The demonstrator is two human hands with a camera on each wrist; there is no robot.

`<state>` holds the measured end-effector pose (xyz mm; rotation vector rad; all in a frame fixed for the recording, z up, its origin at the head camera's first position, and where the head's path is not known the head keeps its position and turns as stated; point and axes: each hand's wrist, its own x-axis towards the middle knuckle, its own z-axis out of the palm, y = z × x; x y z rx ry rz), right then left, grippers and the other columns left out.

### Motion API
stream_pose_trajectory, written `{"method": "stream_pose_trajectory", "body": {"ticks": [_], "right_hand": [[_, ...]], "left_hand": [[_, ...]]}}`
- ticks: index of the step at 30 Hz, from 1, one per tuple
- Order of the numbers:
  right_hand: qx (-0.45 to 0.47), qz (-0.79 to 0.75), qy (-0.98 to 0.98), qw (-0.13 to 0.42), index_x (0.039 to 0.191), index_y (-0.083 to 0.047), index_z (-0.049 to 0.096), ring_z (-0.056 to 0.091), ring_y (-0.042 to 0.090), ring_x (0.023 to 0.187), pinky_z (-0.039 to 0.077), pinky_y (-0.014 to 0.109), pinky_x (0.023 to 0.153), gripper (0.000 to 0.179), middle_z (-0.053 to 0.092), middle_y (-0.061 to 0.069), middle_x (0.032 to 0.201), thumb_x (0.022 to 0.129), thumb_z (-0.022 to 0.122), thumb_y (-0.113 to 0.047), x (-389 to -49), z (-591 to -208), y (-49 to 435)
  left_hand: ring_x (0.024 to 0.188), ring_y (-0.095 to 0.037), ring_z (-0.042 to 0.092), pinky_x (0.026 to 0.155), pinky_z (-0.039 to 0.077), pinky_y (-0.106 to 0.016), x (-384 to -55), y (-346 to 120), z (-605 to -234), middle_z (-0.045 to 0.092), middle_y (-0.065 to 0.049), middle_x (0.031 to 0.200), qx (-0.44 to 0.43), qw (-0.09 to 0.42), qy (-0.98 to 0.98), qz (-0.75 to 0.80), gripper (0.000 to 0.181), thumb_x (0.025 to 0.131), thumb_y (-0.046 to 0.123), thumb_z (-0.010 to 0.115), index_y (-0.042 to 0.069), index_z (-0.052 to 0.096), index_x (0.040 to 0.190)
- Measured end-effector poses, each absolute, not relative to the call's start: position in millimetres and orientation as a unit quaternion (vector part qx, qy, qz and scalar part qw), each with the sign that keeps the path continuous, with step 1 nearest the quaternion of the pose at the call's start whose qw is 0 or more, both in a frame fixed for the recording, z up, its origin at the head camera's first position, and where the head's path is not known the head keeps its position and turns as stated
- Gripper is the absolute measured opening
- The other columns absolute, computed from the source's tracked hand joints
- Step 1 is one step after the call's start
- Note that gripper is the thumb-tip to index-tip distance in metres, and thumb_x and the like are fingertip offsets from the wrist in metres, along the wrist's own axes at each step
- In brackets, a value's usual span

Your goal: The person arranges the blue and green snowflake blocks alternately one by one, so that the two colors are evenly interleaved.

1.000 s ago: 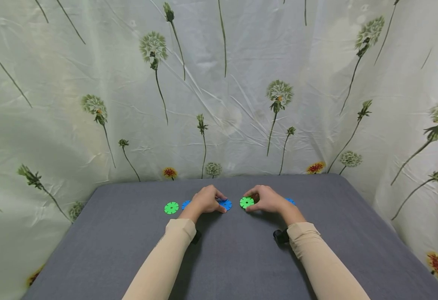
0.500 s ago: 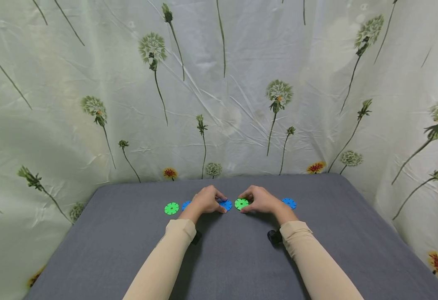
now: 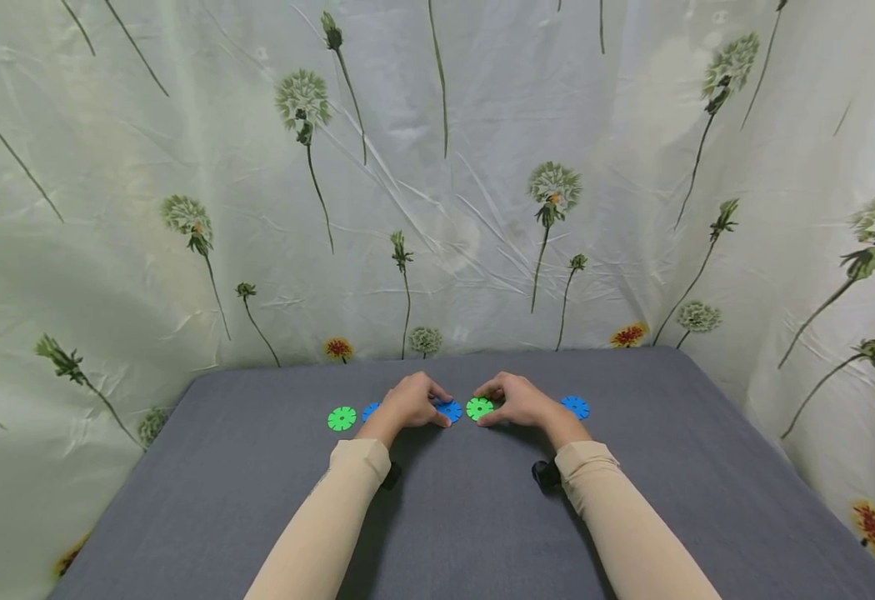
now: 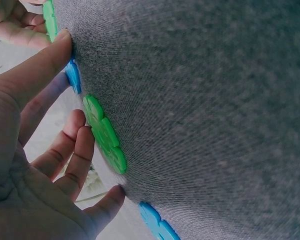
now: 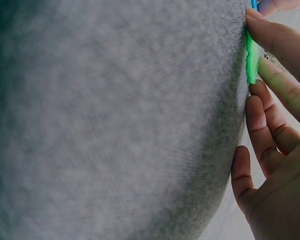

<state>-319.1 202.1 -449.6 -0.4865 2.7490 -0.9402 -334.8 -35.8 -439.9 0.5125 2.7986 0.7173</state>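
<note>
My left hand [image 3: 407, 402] pinches the edges of a blue notched disc [image 3: 450, 411] between thumb and index finger. The disc lies flat on the grey cloth. Just right of it, my right hand [image 3: 523, 403] holds a green notched disc [image 3: 479, 408] the same way, with a narrow gap between the two discs. Another green disc [image 4: 105, 135] lies beside the left hand's other fingers in the left wrist view; the hand hides it in the head view. The right hand's remaining fingers rest near the cloth in the right wrist view.
Left of the left hand lie a green disc [image 3: 342, 418] and a partly hidden blue disc [image 3: 370, 412]. Another blue disc [image 3: 576, 407] lies right of the right hand. A flowered curtain [image 3: 467, 208] hangs behind the grey-covered table [image 3: 452, 517].
My right hand has slid left with the green disc, closer to the blue one, then nearly stopped. The blue disc at the right has come fully into view. My left hand stayed put.
</note>
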Motion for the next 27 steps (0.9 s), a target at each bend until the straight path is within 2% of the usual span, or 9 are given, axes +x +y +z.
{"method": "stream_pose_trajectory", "body": {"ticks": [15,27], "right_hand": [[-0.162,-0.319,0.929,0.096,0.133,-0.010,0.077,0.067,0.033,0.122,0.057,0.049,0.104,0.046,0.071,0.010,0.128,0.090,0.090,-0.024,-317.2,-448.9,199.0],[-0.180,-0.319,0.925,0.099,0.138,-0.008,0.073,0.068,0.033,0.123,0.057,0.048,0.105,0.050,0.071,0.012,0.129,0.093,0.087,-0.025,-317.8,-447.4,204.3]], "left_hand": [[0.128,-0.029,0.068,0.107,0.056,-0.053,-336.2,-35.7,-441.0,0.077,-0.004,0.134,0.172,0.106,0.948,0.244,0.036,0.085,0.029,0.094,0.024,0.085,0.119],[0.128,-0.030,0.069,0.107,0.055,-0.056,-336.5,-35.6,-439.5,0.075,-0.010,0.135,0.176,0.115,0.946,0.248,0.039,0.083,0.029,0.095,0.023,0.083,0.120]]}}
